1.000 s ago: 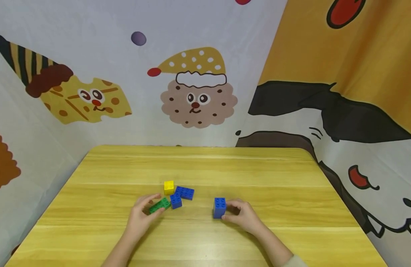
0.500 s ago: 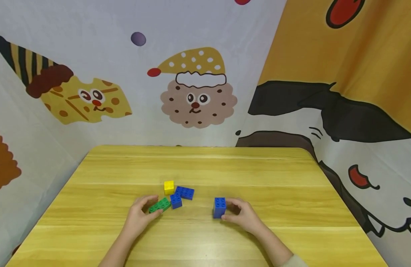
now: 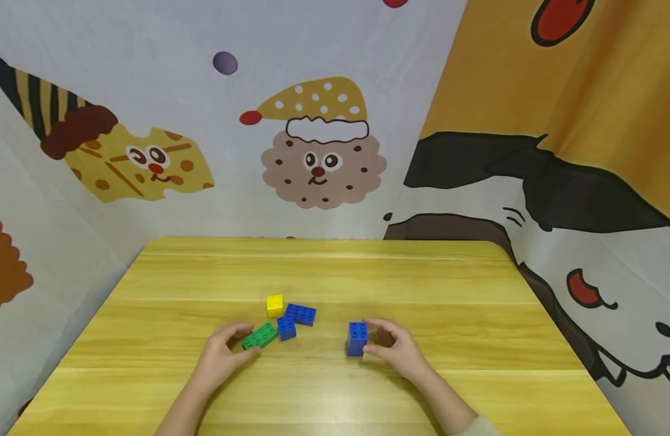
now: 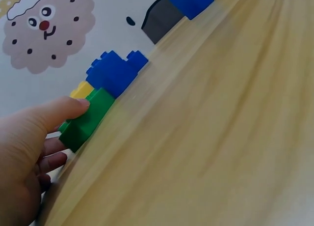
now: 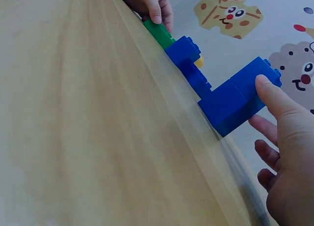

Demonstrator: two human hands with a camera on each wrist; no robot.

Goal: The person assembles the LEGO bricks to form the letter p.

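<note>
In the head view my left hand [image 3: 220, 356] is around the near left end of a green toy building brick [image 3: 260, 336], thumb and fingers loosely apart at its sides. The left wrist view has the thumb at the upper edge of the green brick [image 4: 88, 119]. On the right, an upright stack of two blue bricks [image 3: 357, 340] stands on the table. My right hand [image 3: 402, 352] is beside it, fingers spread from the thumb, fingertips near its right side. A seam between the stacked blue bricks [image 5: 239, 97] shows in the right wrist view; the thumb overlaps the upper one.
Past the green brick lie a small blue brick [image 3: 287, 328], a longer blue brick [image 3: 301, 314] and a yellow brick [image 3: 275, 306], close together. All are on a wooden table [image 3: 422, 278]. A cloth printed with cartoons [image 3: 324, 169] hangs behind its far edge.
My left hand has drawn back slightly toward the lower left from the green brick. The right hand's fingers have spread a little at the blue stack. The bricks stay put.
</note>
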